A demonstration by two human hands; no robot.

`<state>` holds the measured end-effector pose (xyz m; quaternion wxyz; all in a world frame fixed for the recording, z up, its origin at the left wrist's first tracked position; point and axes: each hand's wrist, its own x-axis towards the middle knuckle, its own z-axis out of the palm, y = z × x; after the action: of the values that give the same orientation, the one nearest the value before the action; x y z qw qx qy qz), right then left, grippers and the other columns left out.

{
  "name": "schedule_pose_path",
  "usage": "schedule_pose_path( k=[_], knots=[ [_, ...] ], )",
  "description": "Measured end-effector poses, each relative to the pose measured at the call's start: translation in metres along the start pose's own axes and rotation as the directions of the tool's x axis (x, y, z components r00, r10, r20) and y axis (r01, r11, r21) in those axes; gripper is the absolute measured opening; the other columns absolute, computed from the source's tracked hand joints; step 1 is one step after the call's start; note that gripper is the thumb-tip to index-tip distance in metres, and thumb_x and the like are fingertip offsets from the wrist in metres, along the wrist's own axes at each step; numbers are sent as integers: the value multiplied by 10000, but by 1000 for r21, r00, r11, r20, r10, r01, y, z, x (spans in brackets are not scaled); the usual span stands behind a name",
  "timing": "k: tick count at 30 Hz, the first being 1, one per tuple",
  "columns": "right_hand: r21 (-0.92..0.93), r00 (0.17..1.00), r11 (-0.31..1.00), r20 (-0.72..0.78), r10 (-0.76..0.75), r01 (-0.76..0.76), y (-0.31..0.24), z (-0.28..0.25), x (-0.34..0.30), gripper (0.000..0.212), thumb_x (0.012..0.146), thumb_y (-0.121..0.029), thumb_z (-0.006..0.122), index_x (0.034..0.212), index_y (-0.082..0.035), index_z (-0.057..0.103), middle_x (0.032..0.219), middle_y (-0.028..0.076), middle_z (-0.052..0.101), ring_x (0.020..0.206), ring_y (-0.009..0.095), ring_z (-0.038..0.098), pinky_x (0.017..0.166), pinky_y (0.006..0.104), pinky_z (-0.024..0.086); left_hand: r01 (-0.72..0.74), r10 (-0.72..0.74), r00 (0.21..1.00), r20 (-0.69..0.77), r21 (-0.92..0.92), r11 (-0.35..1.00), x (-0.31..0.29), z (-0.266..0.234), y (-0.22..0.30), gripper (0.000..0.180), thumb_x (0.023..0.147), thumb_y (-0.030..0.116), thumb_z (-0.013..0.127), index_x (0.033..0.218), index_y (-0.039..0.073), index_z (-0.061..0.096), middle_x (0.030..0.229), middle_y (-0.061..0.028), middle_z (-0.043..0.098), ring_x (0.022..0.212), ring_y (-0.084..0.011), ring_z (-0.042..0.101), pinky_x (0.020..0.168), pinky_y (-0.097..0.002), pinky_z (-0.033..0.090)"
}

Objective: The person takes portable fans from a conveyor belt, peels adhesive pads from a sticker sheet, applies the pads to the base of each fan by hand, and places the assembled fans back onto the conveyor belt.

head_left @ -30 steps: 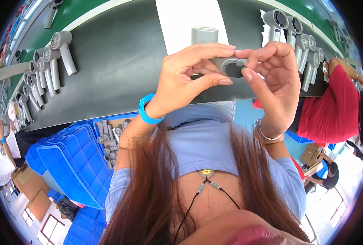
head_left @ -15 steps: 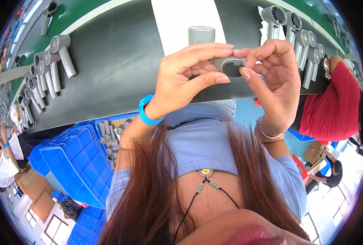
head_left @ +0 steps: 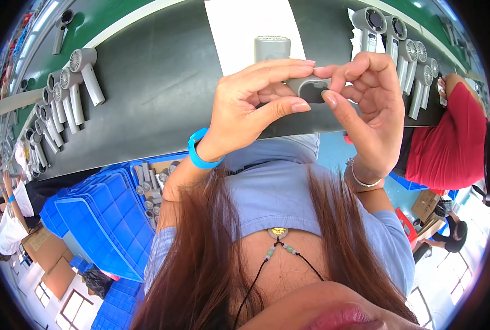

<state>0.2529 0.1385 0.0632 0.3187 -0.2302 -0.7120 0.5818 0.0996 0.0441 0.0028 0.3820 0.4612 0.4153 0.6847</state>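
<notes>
In front of me, above the dark table, my left hand (head_left: 245, 107) and my right hand (head_left: 374, 113) both grip a small grey rounded piece with a glossy dark oval face (head_left: 312, 90). My left fingers and thumb close on its left side. On its right side, my right thumb and index finger pinch the edge, the other fingers curled. Just beyond my left fingers a grey cylindrical fan head (head_left: 272, 49) with a slotted top shows over a white sheet (head_left: 245, 25). My fingers hide whether it joins the held piece.
Grey handheld fans (head_left: 85, 69) line the table's left side, with several more fans (head_left: 374, 27) at the right. Blue crates (head_left: 99, 220) stand below the table on the left, near a box of fan parts (head_left: 151, 179). A person in red (head_left: 446, 143) is at the right.
My hands keep almost the same pose around the grey piece; the right thumb has shifted very slightly left. The fans at the left appear slightly farther right.
</notes>
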Motion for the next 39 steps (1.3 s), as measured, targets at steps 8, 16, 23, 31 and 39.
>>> schedule_pose_path(
  k=[8,16,23,31,39],
  knots=[
    [-17,999,999,-3,44,-44,-6,1,0,322,787,116,587,1060,19,444,906,85,550,1006,213,601,813,272,498,-6,6,1000,-3,18,1000,0,1,1,349,794,-47,683,1137,-14,631,1192,-163,604,774,-129,665,676,-234,545],
    [-41,999,998,-1,38,-38,-7,0,-1,327,777,118,595,1051,13,450,916,73,543,980,198,606,803,269,501,18,-18,1000,-7,7,1000,0,5,3,342,799,-56,676,1135,-19,630,1198,-168,597,782,-118,660,693,-231,548],
    [-94,1000,996,8,12,-12,-7,1,-3,334,776,113,601,1060,10,457,957,61,541,958,181,610,804,267,495,81,-84,996,-42,-68,994,-2,9,8,312,808,-72,656,1115,-40,617,1199,-172,589,817,-139,665,711,-236,556],
    [-335,998,941,-17,-57,48,-13,4,-5,395,801,63,592,1170,-11,470,866,39,574,889,140,608,827,273,449,97,-100,993,-54,-60,993,0,11,8,288,815,-77,639,1100,-58,606,1189,-174,592,834,-150,673,708,-234,561],
    [-643,986,756,-7,-165,122,-16,0,-11,421,794,38,610,1185,-46,478,809,32,598,796,130,596,783,273,446,94,-101,991,-91,-73,993,-1,21,8,274,814,-81,639,1086,-63,610,1146,-163,603,839,-155,674,679,-216,562]
  ],
)
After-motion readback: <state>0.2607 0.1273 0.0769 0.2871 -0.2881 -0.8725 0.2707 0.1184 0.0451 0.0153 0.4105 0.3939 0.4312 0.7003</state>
